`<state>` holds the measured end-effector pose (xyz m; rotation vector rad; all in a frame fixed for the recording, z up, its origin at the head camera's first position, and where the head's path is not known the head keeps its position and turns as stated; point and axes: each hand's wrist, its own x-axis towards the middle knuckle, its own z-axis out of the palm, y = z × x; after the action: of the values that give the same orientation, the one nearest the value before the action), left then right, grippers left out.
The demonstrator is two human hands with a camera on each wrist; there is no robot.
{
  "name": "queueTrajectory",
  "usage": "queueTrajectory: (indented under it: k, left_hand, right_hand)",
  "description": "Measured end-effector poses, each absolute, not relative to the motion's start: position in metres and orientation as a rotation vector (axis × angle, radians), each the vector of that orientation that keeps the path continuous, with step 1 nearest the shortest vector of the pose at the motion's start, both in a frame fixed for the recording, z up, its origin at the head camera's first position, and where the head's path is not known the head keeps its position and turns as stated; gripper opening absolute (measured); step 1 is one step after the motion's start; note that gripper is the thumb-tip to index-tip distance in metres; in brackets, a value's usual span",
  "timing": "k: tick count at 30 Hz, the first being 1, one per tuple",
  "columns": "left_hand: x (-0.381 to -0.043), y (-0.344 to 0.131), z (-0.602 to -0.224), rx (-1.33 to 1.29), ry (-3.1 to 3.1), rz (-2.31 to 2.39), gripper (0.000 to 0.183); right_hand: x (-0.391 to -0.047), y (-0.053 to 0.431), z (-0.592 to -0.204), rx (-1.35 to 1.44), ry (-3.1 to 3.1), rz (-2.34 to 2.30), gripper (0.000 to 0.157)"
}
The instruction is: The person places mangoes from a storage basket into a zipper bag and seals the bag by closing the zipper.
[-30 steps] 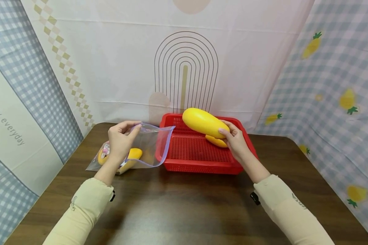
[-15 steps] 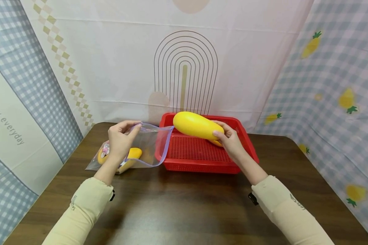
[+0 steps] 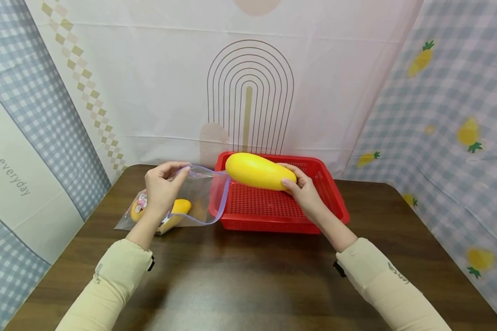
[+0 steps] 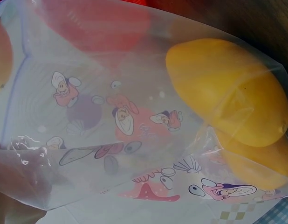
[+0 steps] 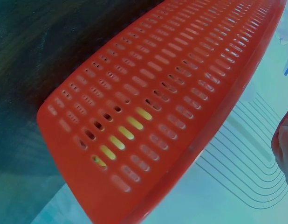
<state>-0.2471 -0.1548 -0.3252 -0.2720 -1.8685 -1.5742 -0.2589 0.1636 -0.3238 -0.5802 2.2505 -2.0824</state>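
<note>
Head view shows the left hand pinching the upper edge of a clear zip bag between thumb and fingers; that lift seems to be what makes the violet-edged mouth gape toward the red basket. Two yellow fruits lie inside at the bag's closed end, and their weight probably steadies it against the pull.

The right hand grasps a large, smooth yellow fruit by its right end, thumb on the near side. Held this way, above the basket, the fruit tilts slightly and its long free end points left at the bag's mouth. Having basket and bag side by side makes for a short reach between them. In the right wrist view, yellow shows through the basket's slots, perhaps another fruit inside, though the wall hides most of it.

Everything rests on a dark wood-grain table with rounded back corners. Behind it hangs a pale cloth printed with nested arches; blue-and-white checked cloth closes in the right side, decorated with yellow pineapples, and similar checks run down the left.
</note>
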Motion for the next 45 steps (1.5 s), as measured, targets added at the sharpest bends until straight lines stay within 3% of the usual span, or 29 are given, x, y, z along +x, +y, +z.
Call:
queueTrajectory:
  k: [45]
  left_hand:
    - [-0.250,-0.151,-0.326,-0.279,-1.883,-1.565,0.010]
  right_hand:
    - [-0.245,0.107,-0.330,-0.777,2.358,-1.925,0.048]
